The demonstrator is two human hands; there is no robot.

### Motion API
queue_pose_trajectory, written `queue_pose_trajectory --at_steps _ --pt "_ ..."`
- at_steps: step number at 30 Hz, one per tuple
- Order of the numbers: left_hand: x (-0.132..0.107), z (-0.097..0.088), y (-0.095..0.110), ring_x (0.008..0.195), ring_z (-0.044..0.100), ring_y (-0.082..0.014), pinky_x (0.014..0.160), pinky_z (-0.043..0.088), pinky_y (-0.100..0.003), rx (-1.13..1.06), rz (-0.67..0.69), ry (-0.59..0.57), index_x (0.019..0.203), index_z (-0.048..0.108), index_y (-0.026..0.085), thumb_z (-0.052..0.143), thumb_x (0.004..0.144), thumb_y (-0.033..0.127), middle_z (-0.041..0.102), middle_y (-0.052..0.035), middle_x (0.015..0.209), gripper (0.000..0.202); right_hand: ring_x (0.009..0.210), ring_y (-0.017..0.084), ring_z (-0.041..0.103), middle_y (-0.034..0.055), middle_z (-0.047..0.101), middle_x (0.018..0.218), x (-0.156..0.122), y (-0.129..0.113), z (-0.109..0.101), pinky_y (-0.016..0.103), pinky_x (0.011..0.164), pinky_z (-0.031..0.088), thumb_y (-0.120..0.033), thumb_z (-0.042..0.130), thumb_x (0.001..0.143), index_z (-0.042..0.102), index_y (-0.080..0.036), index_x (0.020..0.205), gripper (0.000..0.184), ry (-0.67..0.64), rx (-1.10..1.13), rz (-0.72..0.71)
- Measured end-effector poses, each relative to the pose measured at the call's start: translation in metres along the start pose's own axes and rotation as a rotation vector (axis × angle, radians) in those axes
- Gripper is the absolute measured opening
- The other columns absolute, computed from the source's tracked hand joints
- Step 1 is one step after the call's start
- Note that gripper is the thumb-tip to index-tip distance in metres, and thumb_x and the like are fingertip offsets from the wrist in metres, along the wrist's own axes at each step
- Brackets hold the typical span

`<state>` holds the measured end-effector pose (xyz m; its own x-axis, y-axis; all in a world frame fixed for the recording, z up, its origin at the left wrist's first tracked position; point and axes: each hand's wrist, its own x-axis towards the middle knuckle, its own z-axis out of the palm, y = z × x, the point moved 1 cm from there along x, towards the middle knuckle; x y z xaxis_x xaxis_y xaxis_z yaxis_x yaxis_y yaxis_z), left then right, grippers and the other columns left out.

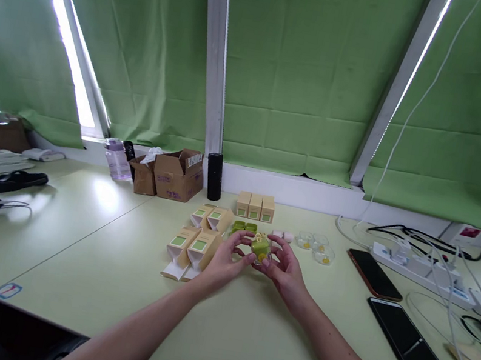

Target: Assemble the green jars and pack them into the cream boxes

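Observation:
Between my two hands is a small green container [261, 247] with a clear lower part and a yellow spot near its base. My left hand [230, 258] grips it from the left with thumb and fingers. From the other side my right hand [287, 274] closes on it too. Left of my hands stand several small kraft boxes [199, 245] with green labels, their flaps open. Just behind my left hand sit green square pieces [244, 227]. Small white-pink pieces [283, 235] lie behind my right hand, and clear cups [316, 247] with yellow spots are to its right.
Three kraft boxes [255, 207] stand at the back. Behind left are cardboard cartons [179, 176], a black cylinder [214, 177] and a purple bottle [118, 159]. Two phones [420, 357] [374, 275], a power strip [423, 272] and loose cables occupy the right side.

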<state>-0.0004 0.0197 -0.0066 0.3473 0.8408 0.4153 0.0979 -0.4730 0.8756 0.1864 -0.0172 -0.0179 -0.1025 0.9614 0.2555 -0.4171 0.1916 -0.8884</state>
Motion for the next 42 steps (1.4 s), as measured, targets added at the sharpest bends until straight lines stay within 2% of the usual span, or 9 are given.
queue_pose_trajectory --at_steps 4,7,11,16,24,27,30,35,42 --pt "-0.004 0.005 0.005 0.121 0.063 -0.0269 0.094 0.056 -0.04 0.062 0.051 0.015 0.132 0.055 0.026 0.079 0.087 0.039 0.063 -0.0128 0.136 0.053 0.096 0.022 0.075 0.002 0.068 0.112 -0.001 -0.002 0.004 0.051 0.102 0.059 -0.044 0.092 0.076 0.054 -0.035 0.133 0.069 0.007 0.002 -0.008" --pt "-0.005 0.008 0.007 0.118 0.064 -0.0258 0.092 0.057 -0.039 0.07 0.075 0.043 0.13 0.056 0.026 0.081 0.084 0.033 0.063 -0.0115 0.134 0.052 0.096 0.023 0.076 0.0027 0.067 0.114 -0.002 -0.003 0.007 0.048 0.099 0.059 -0.045 0.091 0.077 0.053 -0.036 0.133 0.068 0.012 -0.007 -0.013" --pt "-0.004 0.008 0.004 0.115 0.065 -0.0247 0.094 0.057 -0.04 0.079 0.104 0.059 0.126 0.06 0.026 0.08 0.085 0.028 0.064 -0.0106 0.13 0.045 0.099 0.025 0.076 0.0047 0.067 0.12 -0.001 -0.004 0.009 0.05 0.101 0.059 -0.048 0.09 0.077 0.057 -0.034 0.13 0.064 0.008 -0.019 -0.016" --pt "-0.002 0.007 -0.001 0.112 0.067 -0.0242 0.096 0.056 -0.041 0.083 0.089 0.09 0.121 0.066 0.025 0.082 0.083 0.026 0.067 -0.01 0.128 0.042 0.095 0.025 0.077 0.004 0.068 0.115 -0.001 -0.006 0.008 0.051 0.1 0.059 -0.05 0.09 0.077 0.062 -0.031 0.121 0.056 0.004 -0.07 -0.034" --pt "-0.001 0.006 0.0 0.11 0.068 -0.0244 0.093 0.057 -0.041 0.121 0.098 0.124 0.126 0.065 0.025 0.085 0.078 0.022 0.068 -0.0096 0.126 0.052 0.099 0.027 0.078 0.0061 0.072 0.119 0.0 -0.002 0.007 0.052 0.102 0.057 -0.052 0.088 0.078 0.063 -0.032 0.128 0.059 0.012 0.042 0.013" --pt "-0.001 0.006 0.0 0.111 0.069 -0.0246 0.091 0.058 -0.039 0.104 0.132 0.128 0.132 0.06 0.025 0.083 0.081 0.024 0.067 -0.0114 0.13 0.056 0.099 0.03 0.078 0.0069 0.077 0.115 0.002 0.001 0.005 0.057 0.104 0.055 -0.052 0.084 0.082 0.065 -0.032 0.13 0.055 0.007 0.164 0.038" --pt "-0.001 0.006 0.001 0.112 0.071 -0.025 0.092 0.057 -0.04 0.084 0.16 0.116 0.133 0.058 0.023 0.079 0.087 0.027 0.069 -0.0129 0.127 0.05 0.098 0.03 0.078 0.0079 0.08 0.112 0.003 0.003 -0.001 0.061 0.105 0.053 -0.05 0.081 0.085 0.069 -0.031 0.125 0.046 -0.003 0.249 0.034" --pt "-0.002 0.005 0.006 0.11 0.072 -0.0247 0.094 0.056 -0.041 0.087 0.136 0.113 0.131 0.059 0.022 0.073 0.092 0.028 0.071 -0.0131 0.124 0.042 0.096 0.03 0.078 0.0115 0.08 0.109 0.006 0.007 -0.012 0.061 0.103 0.054 -0.049 0.071 0.092 0.073 -0.027 0.12 0.036 -0.026 0.236 0.018" --pt "-0.002 0.005 0.006 0.108 0.073 -0.0235 0.097 0.056 -0.042 0.086 0.133 0.1 0.129 0.06 0.022 0.069 0.093 0.025 0.071 -0.0127 0.123 0.038 0.093 0.029 0.077 0.0112 0.08 0.108 0.007 0.006 -0.01 0.059 0.101 0.055 -0.047 0.072 0.09 0.073 -0.026 0.118 0.035 -0.014 0.26 0.026"
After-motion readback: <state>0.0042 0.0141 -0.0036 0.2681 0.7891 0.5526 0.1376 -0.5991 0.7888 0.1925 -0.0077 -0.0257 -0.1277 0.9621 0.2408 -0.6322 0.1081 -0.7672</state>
